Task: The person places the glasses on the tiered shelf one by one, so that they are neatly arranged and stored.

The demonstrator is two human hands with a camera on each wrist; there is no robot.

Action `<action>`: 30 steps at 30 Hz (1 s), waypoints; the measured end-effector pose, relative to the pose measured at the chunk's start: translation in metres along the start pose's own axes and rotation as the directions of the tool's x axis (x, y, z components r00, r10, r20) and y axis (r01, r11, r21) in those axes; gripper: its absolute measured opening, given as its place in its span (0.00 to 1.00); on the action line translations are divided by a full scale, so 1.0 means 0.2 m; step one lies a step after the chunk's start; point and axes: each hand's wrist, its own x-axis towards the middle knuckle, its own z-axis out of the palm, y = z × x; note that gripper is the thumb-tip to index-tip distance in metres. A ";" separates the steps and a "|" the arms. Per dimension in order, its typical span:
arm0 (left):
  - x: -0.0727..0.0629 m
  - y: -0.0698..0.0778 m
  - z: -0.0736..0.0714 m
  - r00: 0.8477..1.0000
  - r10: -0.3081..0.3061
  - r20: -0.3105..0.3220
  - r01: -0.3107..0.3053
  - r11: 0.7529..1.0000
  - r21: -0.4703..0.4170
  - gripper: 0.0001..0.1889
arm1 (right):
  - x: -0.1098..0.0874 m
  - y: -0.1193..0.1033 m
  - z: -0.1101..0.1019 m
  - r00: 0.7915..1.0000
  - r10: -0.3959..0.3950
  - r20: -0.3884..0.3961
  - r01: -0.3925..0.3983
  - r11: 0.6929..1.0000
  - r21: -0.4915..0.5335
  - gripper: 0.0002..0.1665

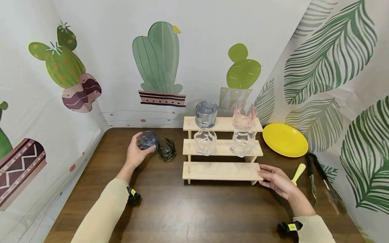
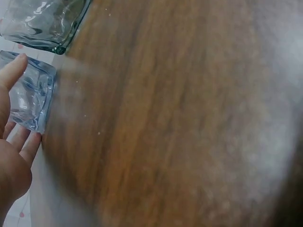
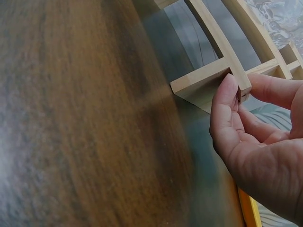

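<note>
Head view: blue glass point(image 1: 149, 139) gripped thumb-to-fingers by left hand point(image 1: 136, 153), left of rack point(image 1: 225, 124); lowest shelf point(image 1: 220, 169) pinched by right hand point(image 1: 277, 181). Adjacent dark glass point(image 1: 166, 151) could be toppled by rightward swing.

In left hand point(image 1: 137, 153), one glass point(image 1: 149, 139); just to its right, another glass point(image 1: 166, 150). Left of right hand point(image 1: 276, 179), stand point(image 1: 222, 170) on surface point(image 1: 188, 212), four glasses point(image 1: 206, 143) on upper tiers; beyond right hand, plate point(image 1: 285, 140).
</note>
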 end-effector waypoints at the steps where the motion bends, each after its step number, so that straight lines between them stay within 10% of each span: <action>1: 0.00 0.00 0.00 1.000 -0.003 -0.009 0.003 1.000 -0.004 0.48 | 0.00 0.00 0.00 1.000 0.001 0.001 -0.001 1.000 0.000 0.42; 19: -0.05 0.05 -0.02 0.988 -0.035 -0.151 0.033 0.999 -0.016 0.43 | 0.00 -0.01 0.01 1.000 0.011 0.003 -0.011 1.000 -0.024 0.42; 30: -0.12 0.16 -0.09 0.969 0.040 -0.245 -0.054 0.997 -0.050 0.43 | 0.00 -0.01 0.00 1.000 0.003 0.004 -0.003 1.000 -0.016 0.42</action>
